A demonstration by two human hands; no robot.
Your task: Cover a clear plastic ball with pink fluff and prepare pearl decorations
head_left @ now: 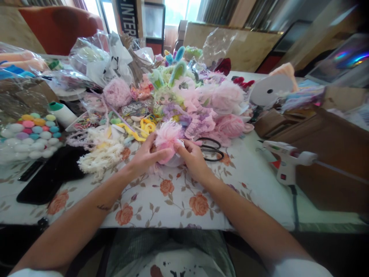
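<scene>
A fluffy pink piece [168, 134] with loose strands on top, perhaps a doll's head or a pompom, sits between my two hands just above the flowered tablecloth [173, 207]. My left hand [150, 154] grips its left side, thumb across the front. On the other side, my right hand [191, 156] pinches its edge, where a bit of white trim shows. The undersides of my fingers are hidden behind it. Just right of my right hand lie scissors with black handles [213, 149], their blades out of sight. Yellow cord [147, 127] lies coiled behind my left hand.
Cream yarn [100, 154] and a black phone-like slab [49, 181] lie at left, near a bag of coloured pompoms [31, 134]. A green-haired doll [165, 98] and pink ruffles [198, 115] pile up behind. A glue gun [288, 157] leans against a cardboard box [331, 161] at right.
</scene>
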